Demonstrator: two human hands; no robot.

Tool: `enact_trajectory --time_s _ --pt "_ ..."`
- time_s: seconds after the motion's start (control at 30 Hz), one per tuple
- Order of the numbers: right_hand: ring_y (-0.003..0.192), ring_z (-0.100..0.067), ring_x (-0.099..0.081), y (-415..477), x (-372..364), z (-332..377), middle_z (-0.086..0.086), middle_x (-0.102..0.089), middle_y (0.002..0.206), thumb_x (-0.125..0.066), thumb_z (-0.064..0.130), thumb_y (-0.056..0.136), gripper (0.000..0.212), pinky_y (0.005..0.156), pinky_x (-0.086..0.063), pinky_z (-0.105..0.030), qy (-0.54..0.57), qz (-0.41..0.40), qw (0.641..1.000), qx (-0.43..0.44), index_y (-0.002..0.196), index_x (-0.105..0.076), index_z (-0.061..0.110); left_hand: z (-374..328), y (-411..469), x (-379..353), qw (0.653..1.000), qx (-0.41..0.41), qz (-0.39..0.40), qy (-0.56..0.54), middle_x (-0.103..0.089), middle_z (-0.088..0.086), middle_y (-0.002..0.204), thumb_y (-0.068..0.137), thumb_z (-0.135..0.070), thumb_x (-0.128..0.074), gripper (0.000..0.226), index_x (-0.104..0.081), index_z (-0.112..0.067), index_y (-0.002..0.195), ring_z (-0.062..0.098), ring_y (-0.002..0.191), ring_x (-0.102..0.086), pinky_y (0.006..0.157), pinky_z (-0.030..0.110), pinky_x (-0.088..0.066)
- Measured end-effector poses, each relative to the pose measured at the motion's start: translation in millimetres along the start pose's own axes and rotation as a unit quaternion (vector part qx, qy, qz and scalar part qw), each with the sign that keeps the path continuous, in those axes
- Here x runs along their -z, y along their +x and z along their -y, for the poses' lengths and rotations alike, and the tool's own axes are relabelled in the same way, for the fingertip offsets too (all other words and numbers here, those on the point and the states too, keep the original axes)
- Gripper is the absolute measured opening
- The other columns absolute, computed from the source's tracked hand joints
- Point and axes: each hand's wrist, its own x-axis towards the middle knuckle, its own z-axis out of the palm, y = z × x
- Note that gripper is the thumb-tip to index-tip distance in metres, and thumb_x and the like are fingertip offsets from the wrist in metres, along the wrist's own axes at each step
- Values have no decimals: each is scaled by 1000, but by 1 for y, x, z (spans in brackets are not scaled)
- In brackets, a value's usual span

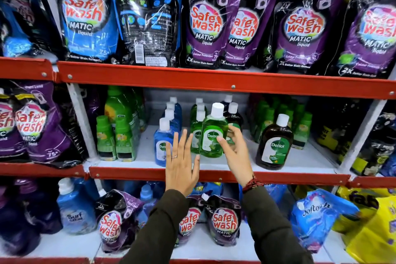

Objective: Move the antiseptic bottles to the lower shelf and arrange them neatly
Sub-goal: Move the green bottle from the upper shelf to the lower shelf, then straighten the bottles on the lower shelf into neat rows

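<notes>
White middle shelf (214, 164), red-edged, blue bottles (164, 143), green bottles (196, 133), brown bottle (274, 143) standing on it

I'm counting four blue Dettol bottles (162, 146) sitting left of the right-hand fingers (235, 135), four green Dettol bottles (212, 135) at them, three brown Dettol bottles (274, 146) right.

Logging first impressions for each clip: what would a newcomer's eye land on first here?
Probably the green Dettol bottle at the middle shelf's centre, gripped by the right hand, with the open left hand beside it. Next, the lone brown Dettol bottle standing to the right, and the purple Safewash pouches crowding the top shelf.
</notes>
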Motion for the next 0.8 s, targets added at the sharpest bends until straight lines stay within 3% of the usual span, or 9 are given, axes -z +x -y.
enact_trajectory --time_s 0.1,0.2,0.33,0.43,0.6,0.67,0.73,0.8 --pt "126 -10 -58 4 -11 -24 2 -60 128 -60 16 101 35 88 -49 -5 -6 4 1000 -17 131 -48 26 9 -23 -18 999 11 43 -1 -19 9 172 102 -38 -34 65 -28 -11 161 27 160 -9 130 47 1" --pt "131 -17 -53 9 -20 -46 -4 -56 138 -60 16 101 44 87 -46 1 -16 14 999 -43 142 -46 10 19 -44 -33 997 18 75 10 -24 10 170 103 -39 -33 63 -31 -11 160 27 160 -14 130 46 -1" --pt "121 -14 -56 17 -29 -62 -16 -57 139 -59 9 101 44 82 -47 0 -21 22 998 -59 141 -44 2 23 -54 -39 996 15 86 21 -24 8 169 104 -43 -33 63 -32 -12 159 28 159 -18 129 45 -3" --pt "106 4 -56 20 -34 -66 -8 -57 127 -58 5 101 41 79 -46 0 -14 30 997 -70 139 -44 0 25 -54 -38 996 11 88 22 -24 6 170 105 -44 -33 63 -31 -13 160 25 159 -15 130 44 -2" --pt "119 -16 -55 25 -38 -77 -2 -59 122 -57 7 101 41 80 -47 1 -9 29 997 -72 139 -44 1 27 -55 -37 996 5 92 17 -38 7 165 105 -44 -33 60 -38 -13 156 25 158 -22 129 45 -6" --pt "122 -19 -56 26 -38 -81 -6 -58 126 -58 9 101 40 88 -50 -4 -15 30 997 -71 139 -45 5 27 -55 -37 996 3 89 13 -40 6 163 105 -43 -33 59 -39 -14 156 26 157 -24 129 44 -5" --pt "126 -21 -57 27 -37 -84 -6 -59 128 -58 11 101 40 104 -53 -27 -27 41 996 -68 139 -45 8 27 -56 -36 996 1 87 11 -42 6 162 105 -42 -34 58 -40 -15 155 26 156 -26 129 43 -5" --pt "130 -23 -56 28 -37 -84 -5 -58 129 -58 12 101 43 107 -50 -34 -39 47 996 -70 141 -44 7 26 -56 -35 996 3 84 8 -45 7 160 104 -41 -35 57 -42 -14 154 27 155 -29 129 43 -5"
